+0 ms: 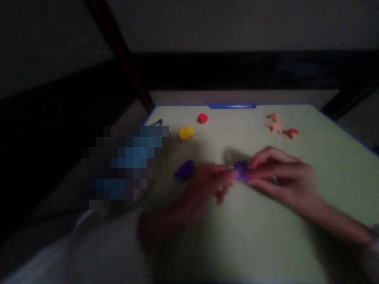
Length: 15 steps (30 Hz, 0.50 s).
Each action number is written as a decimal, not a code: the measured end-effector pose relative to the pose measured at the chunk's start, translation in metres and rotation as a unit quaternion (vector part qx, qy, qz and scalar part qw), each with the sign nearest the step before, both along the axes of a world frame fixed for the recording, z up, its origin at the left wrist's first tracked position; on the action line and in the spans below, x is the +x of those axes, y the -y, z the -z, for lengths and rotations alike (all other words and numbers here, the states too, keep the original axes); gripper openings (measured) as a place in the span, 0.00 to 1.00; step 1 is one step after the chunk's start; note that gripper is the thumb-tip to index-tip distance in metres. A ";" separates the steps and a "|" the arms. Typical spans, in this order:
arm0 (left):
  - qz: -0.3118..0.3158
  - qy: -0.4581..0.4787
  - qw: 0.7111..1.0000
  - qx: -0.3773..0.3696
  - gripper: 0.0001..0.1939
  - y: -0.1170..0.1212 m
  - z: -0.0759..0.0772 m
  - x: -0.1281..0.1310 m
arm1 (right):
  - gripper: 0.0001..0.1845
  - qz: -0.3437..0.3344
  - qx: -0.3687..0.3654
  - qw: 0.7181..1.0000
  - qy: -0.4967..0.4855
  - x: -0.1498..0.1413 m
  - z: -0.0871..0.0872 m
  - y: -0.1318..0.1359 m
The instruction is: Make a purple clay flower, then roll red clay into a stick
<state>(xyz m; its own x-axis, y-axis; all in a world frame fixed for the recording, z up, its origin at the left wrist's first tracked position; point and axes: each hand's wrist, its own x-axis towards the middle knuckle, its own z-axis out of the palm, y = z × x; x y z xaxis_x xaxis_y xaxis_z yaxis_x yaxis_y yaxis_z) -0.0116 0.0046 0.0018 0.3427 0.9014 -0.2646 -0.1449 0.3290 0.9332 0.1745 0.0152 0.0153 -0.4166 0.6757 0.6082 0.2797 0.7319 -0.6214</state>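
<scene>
Between my two hands is a small purple clay piece (241, 169) with thin petal-like points along its upper edge. My right hand (287, 177) pinches it from the right with thumb and fingers. My left hand (209, 185) reaches in from the left, its thumb and fingertip closed on the piece's left edge. Just left of that hand, a larger purple clay lump (185, 169) lies on the pale table (237, 236). Blur hides the finer shape of the held piece.
Farther back lie a yellow clay lump (186, 133) and a red clay lump (203, 118). Peach-coloured shaped clay pieces (275, 125) are at the back right, beside a red and peach piece (291, 133). A pixelated bluish area (133, 157) covers the table's left side. The table has a blue rim (232, 106).
</scene>
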 end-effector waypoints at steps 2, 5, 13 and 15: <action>-0.025 0.026 0.999 -0.014 0.13 0.000 0.000 0.001 | 0.07 -0.001 -0.002 1.000 0.006 0.001 -0.001 0.000; -0.045 0.041 0.998 -0.025 0.13 0.000 -0.001 0.001 | 0.08 0.008 0.002 1.000 0.011 0.001 0.000 0.000; 0.050 0.005 0.997 -0.056 0.14 -0.001 -0.005 -0.002 | 0.07 -0.013 0.000 1.000 0.003 0.001 0.000 -0.001; 0.061 0.021 0.995 -0.070 0.14 -0.002 -0.005 -0.003 | 0.06 -0.014 0.001 1.000 0.003 0.001 0.000 -0.001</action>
